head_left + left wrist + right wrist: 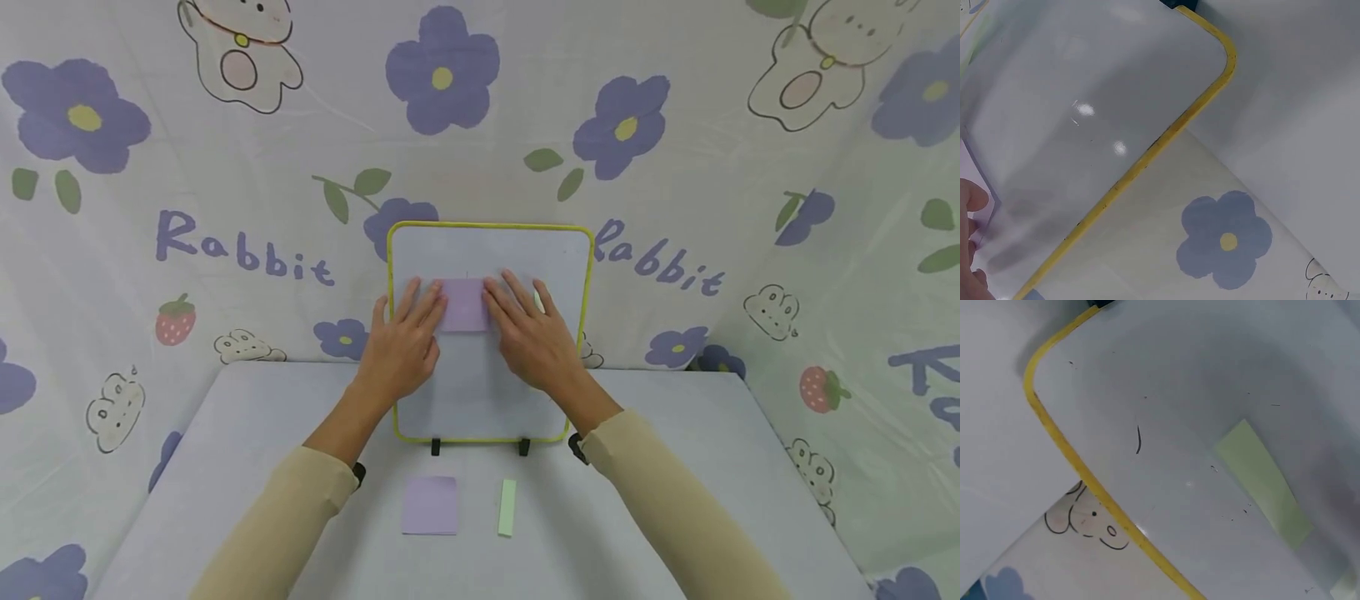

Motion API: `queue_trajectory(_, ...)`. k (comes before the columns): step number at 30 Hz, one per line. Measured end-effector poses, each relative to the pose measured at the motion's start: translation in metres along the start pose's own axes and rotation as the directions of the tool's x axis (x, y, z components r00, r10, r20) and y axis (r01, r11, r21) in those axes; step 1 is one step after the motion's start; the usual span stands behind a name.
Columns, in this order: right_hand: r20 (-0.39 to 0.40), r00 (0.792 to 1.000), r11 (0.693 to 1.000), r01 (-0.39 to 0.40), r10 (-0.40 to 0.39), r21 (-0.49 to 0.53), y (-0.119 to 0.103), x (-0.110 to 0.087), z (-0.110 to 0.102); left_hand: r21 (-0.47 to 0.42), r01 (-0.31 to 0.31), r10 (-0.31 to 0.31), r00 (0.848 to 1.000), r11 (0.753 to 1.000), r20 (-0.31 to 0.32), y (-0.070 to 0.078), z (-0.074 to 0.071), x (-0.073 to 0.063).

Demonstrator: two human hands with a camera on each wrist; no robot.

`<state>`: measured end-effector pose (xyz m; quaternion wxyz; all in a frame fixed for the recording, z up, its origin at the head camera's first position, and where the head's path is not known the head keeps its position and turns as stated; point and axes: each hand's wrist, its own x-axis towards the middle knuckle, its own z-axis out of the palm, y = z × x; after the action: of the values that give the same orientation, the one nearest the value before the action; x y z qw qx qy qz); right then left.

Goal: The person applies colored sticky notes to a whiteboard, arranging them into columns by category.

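On a white magnetic-style board (495, 408) with a yellow rim lies a square purple sticky note (463, 305). My left hand (401, 350) rests straight fingertips on its left edge. The fingertips of my right hand (536, 337) press along its right edge, also with straight fingers. Part of the left hand (971, 240) shows at the left side of the left wrist view, beside a corner of the purple note (974, 178). A pale green paper strip (1263, 481) is on the board; in the head view my right fingers partly cover it.
The board leans upright on black stand feet (436, 447) on a white table (277, 492). In front of it lie a purple sticky-note pad (430, 505) and a narrow green sticky strip (507, 507). A flower-and-rabbit patterned cloth (480, 175) hangs behind and around the table.
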<state>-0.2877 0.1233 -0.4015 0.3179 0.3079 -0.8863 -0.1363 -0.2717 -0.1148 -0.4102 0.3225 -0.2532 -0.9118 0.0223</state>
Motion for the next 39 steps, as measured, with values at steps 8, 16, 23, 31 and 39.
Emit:
queue_trajectory(8, 0.015, 1.0, 1.0, -0.019, 0.019, 0.021, -0.002, -0.001, -0.001, -0.006, 0.0, 0.0, 1.0, 1.0, -0.005, -0.002, -0.003, -0.002)
queue_trajectory(16, 0.04, 0.999, 0.999, -0.034, 0.033, 0.038, -0.004, -0.002, -0.002, -0.006, -0.009, 0.008, 0.999, 1.0, -0.044, -0.003, 0.001, -0.005)
queue_trajectory(23, 0.02, 1.0, 1.0, -0.022, 0.022, 0.018, -0.004, -0.002, -0.002, -0.018, -0.008, 0.007, 1.0, 1.0, -0.025, -0.003, 0.0, -0.006)
queue_trajectory(31, 0.011, 1.0, 1.0, 0.008, -0.009, 0.018, -0.008, -0.009, -0.005, -0.038, -0.03, 0.03, 1.0, 0.999, -0.01, -0.006, -0.008, -0.015)
queue_trajectory(39, -0.053, 0.993, 0.985, 0.114, -0.108, 0.128, -0.027, -0.039, -0.002, -0.081, -0.097, 0.101, 0.994, 0.992, 0.045, -0.014, -0.009, -0.053)
